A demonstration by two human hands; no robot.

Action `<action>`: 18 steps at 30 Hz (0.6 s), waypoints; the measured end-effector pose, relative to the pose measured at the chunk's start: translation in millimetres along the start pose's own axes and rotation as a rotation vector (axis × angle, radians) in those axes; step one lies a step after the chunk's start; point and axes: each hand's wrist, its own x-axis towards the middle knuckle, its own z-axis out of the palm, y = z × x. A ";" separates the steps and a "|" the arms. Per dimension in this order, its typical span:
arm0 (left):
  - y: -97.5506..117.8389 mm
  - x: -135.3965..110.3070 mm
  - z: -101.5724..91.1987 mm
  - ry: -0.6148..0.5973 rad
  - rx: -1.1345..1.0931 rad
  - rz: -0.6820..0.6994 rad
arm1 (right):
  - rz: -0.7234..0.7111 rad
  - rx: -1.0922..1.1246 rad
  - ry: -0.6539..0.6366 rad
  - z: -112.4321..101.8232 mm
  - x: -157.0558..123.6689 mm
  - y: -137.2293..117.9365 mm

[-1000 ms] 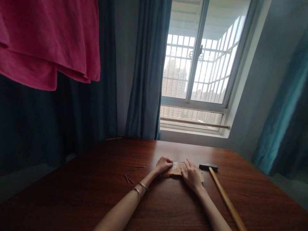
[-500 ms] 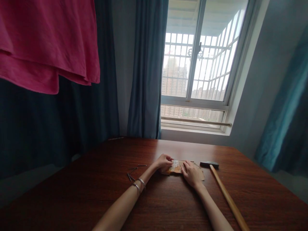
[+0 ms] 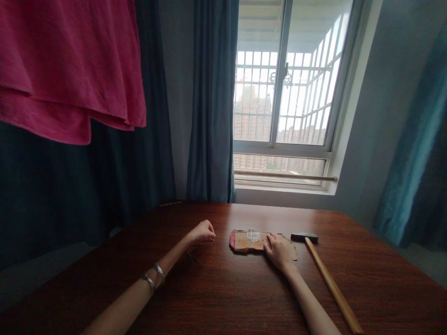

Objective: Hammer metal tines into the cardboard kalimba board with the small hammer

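One board (image 3: 241,241), one hammer (image 3: 330,281)

Left hand (image 3: 204,231): curled, contents indeterminable, beside loose nails (image 3: 190,257), count obscured. Board: ragged-edged, on table (image 3: 223,293), three upright nails (image 3: 250,233). Right hand (image 3: 279,251): fingers extended over its right end. Hammer: dark head, wooden handle.

The counter (image 3: 216,298) at 6 o'clock looks like smooth, shiny wood. The hammer (image 3: 323,268) at 4 o'clock has a dark metal head (image 3: 301,237) and a smooth wooden handle (image 3: 333,288). The board (image 3: 240,243) near 5 o'clock looks like rough cardboard, its nails (image 3: 250,233) metal. The towel (image 3: 77,65) at 10 o'clock is fuzzy cloth; the bangles (image 3: 159,271) at 7 o'clock are shiny metal.
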 end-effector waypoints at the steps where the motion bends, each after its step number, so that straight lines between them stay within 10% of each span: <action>1: -4.4 -2.3 0.2 0.022 0.024 -0.003 | 0.000 -0.003 -0.002 -0.5 -0.3 -0.4; 18: -2.8 -22.4 17.6 0.093 0.628 0.352 | -0.004 -0.005 0.006 -2.0 -1.5 -1.3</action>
